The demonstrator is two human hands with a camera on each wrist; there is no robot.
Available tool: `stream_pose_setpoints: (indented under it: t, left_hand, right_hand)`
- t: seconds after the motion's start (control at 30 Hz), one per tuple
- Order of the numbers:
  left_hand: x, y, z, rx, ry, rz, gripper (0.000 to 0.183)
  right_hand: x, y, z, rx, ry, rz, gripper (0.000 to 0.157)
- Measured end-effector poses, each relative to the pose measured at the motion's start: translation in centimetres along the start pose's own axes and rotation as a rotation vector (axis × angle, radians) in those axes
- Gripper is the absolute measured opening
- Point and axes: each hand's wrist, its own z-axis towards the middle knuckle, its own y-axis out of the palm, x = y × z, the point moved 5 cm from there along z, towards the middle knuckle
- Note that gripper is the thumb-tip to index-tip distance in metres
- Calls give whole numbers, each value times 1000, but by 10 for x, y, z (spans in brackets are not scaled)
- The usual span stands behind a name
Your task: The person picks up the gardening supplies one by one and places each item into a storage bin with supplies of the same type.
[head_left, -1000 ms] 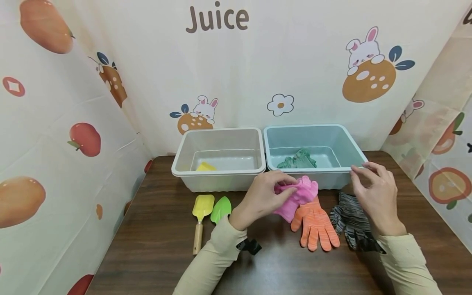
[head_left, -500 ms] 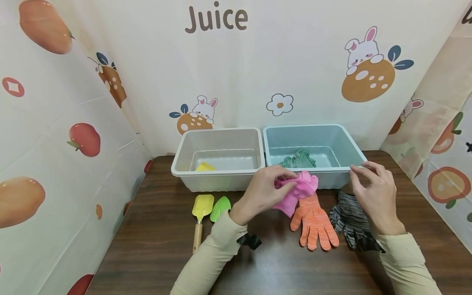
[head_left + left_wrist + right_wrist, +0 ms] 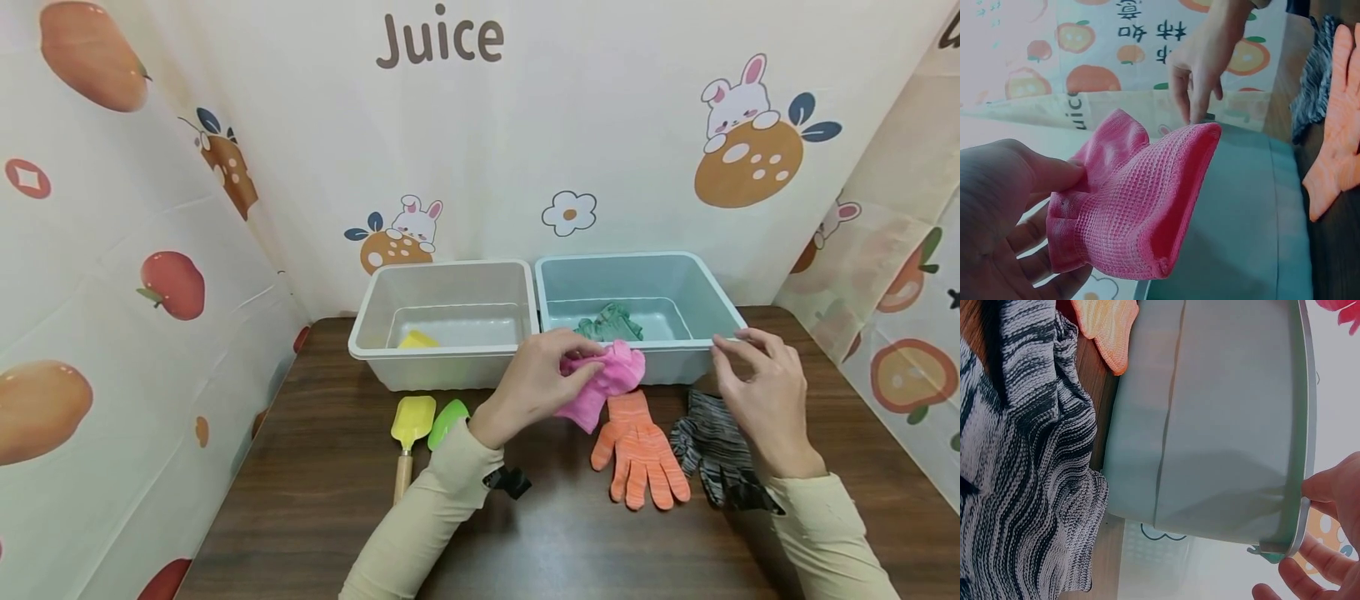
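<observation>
My left hand (image 3: 536, 379) pinches a pink knit glove (image 3: 621, 368) between thumb and fingers, held up in front of the blue bin (image 3: 675, 367). The left wrist view shows the glove's open cuff (image 3: 1141, 206) facing away from the palm. My right hand (image 3: 768, 400) holds the front right corner of the blue bin's rim; in the right wrist view the thumb (image 3: 1319, 486) is on one side and the fingers on the other. A crumpled green cloth item (image 3: 613, 323) lies inside that bin. Below the pink glove, an orange glove (image 3: 637, 454) lies flat, palm and fingers towards me.
A black-and-grey glove (image 3: 712, 442) lies under the right hand. At left stands a grey bin (image 3: 450, 367) with a yellow object (image 3: 417, 339) in it. Before it lie a yellow shovel (image 3: 412, 421) with a wooden handle and a green trowel (image 3: 447, 421), partly behind the left sleeve.
The left hand has raised the pink glove slightly towards the blue bin, uncovering more of the orange glove's cuff. The right hand has stayed on the rim.
</observation>
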Motion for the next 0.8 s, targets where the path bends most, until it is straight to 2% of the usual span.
stream_pose_setpoints:
  t: [0.23,0.8]
  left_hand:
    - [0,-1,4,-8,6,35,16]
    - [-4,1,14,11,38,37,15]
  right_hand:
    - [0,0,-1,-8,19,-11,24]
    - [-1,1,0,-15,22,-18,25]
